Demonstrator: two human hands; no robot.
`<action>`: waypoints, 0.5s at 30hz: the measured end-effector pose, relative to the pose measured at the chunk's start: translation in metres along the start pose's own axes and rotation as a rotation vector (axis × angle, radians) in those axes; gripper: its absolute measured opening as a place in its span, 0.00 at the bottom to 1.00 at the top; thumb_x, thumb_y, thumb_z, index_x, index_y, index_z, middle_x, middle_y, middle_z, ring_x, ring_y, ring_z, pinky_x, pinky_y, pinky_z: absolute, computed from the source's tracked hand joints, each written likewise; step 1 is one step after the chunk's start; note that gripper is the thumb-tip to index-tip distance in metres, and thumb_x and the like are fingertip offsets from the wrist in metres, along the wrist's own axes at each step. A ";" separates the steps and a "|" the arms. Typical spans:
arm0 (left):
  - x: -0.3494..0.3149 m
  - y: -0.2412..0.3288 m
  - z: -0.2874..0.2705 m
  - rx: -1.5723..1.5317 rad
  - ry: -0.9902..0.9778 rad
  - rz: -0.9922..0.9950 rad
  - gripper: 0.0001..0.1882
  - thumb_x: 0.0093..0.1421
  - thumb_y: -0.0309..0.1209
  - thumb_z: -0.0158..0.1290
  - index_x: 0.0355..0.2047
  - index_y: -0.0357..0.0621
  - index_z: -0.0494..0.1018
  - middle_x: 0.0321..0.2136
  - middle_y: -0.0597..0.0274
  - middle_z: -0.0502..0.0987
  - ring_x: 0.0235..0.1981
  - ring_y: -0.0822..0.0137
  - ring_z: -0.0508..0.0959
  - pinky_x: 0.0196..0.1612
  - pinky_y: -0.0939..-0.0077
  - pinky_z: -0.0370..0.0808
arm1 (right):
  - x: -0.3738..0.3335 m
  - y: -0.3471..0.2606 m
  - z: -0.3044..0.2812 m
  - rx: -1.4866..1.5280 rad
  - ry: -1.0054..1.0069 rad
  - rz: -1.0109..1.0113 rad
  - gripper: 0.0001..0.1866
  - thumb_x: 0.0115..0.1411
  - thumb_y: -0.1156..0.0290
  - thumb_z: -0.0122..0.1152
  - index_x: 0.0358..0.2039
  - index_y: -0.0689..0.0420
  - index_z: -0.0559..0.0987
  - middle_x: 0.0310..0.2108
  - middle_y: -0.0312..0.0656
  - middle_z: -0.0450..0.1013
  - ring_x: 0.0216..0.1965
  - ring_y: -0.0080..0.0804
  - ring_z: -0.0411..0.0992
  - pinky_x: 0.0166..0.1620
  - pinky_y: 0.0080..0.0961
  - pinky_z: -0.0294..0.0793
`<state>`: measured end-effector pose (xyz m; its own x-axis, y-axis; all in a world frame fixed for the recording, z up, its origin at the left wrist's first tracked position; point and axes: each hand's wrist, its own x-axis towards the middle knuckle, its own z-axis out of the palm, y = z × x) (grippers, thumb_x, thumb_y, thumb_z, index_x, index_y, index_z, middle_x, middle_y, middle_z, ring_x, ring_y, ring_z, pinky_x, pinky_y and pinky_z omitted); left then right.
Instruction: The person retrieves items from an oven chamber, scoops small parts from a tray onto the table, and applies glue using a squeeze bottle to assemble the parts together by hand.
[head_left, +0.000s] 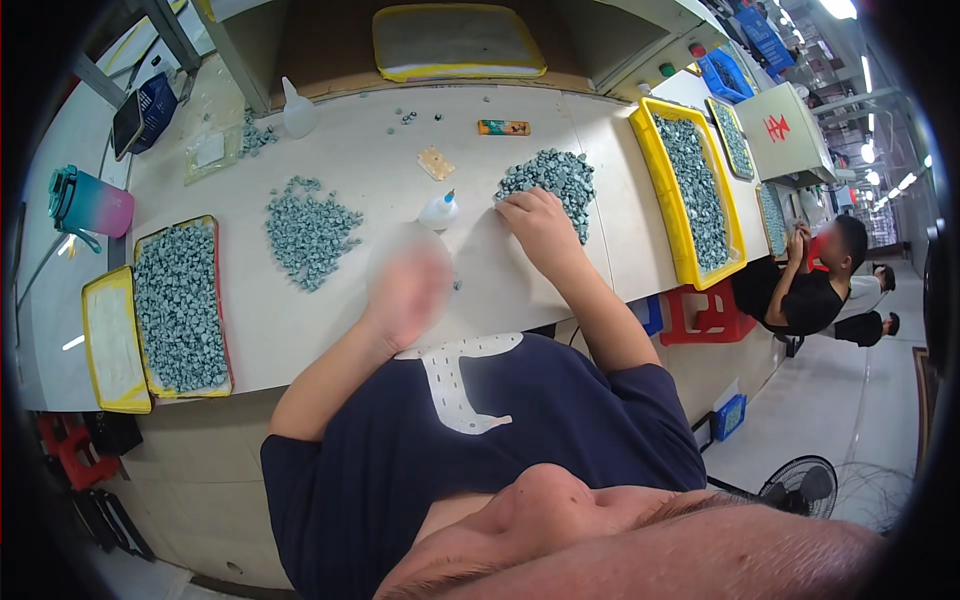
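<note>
Trainee: Which step is in hand?

Technician: Judged from posture, hand-sorting of small pieces (565,170). The right hand (541,228) is at the near-left side of the right pile (553,182), toward the far edge of the desk (370,150). The left hand (408,285) is near the desk's near edge, in front of the wearer.

Trainee: State of the fingers?

Technician: Right: bent and close together, tips at the pile. Whether they grip a piece, I cannot tell. Left: blurred; spread and contents cannot be told.

Trainee: What does the next move call for?

Technician: In my judgement, a light, narrow fingertip pinch, taking one piece without scattering its neighbours. Keep the forearm clear of the bottle (439,211), which is between the hands on their far side.

Trainee: Describe the pieces and their locations.

Technician: Small, irregular, grey-green with dark patches. The right pile is dense and heaped; the left pile (312,235) is flatter, midway between the desk's far and near edges. One loose piece (457,285) is just beside the left hand. More fill the left tray (226,330), at the desk's near-left corner, and the right tray (658,190), beyond the right pile. Individual shapes are too small to read.
</note>
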<state>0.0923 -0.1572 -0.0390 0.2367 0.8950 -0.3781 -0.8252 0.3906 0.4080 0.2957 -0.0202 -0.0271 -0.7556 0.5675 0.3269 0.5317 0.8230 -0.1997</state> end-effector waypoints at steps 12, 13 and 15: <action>0.000 0.000 0.001 -0.014 -0.009 0.000 0.07 0.67 0.31 0.48 0.35 0.41 0.67 0.28 0.67 0.67 0.19 0.83 0.58 0.17 0.89 0.51 | 0.003 -0.024 -0.006 0.510 0.000 0.382 0.08 0.52 0.78 0.62 0.34 0.62 0.80 0.33 0.42 0.77 0.35 0.34 0.76 0.40 0.27 0.75; 0.000 0.000 0.000 -0.016 -0.008 -0.001 0.07 0.67 0.31 0.48 0.35 0.41 0.67 0.28 0.67 0.67 0.19 0.83 0.58 0.17 0.89 0.51 | -0.001 -0.029 -0.004 0.667 0.035 0.367 0.08 0.51 0.79 0.63 0.34 0.62 0.80 0.33 0.42 0.78 0.33 0.32 0.77 0.38 0.25 0.76; 0.001 -0.001 0.000 -0.014 -0.032 -0.001 0.06 0.67 0.31 0.47 0.35 0.41 0.67 0.28 0.67 0.68 0.18 0.83 0.58 0.17 0.89 0.51 | -0.005 -0.040 -0.002 0.825 0.068 0.352 0.07 0.51 0.80 0.65 0.33 0.63 0.80 0.32 0.42 0.78 0.31 0.29 0.77 0.36 0.22 0.76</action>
<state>0.0935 -0.1566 -0.0400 0.2532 0.9013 -0.3515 -0.8322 0.3882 0.3959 0.2786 -0.0561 -0.0183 -0.5626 0.8091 0.1701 0.2652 0.3714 -0.8898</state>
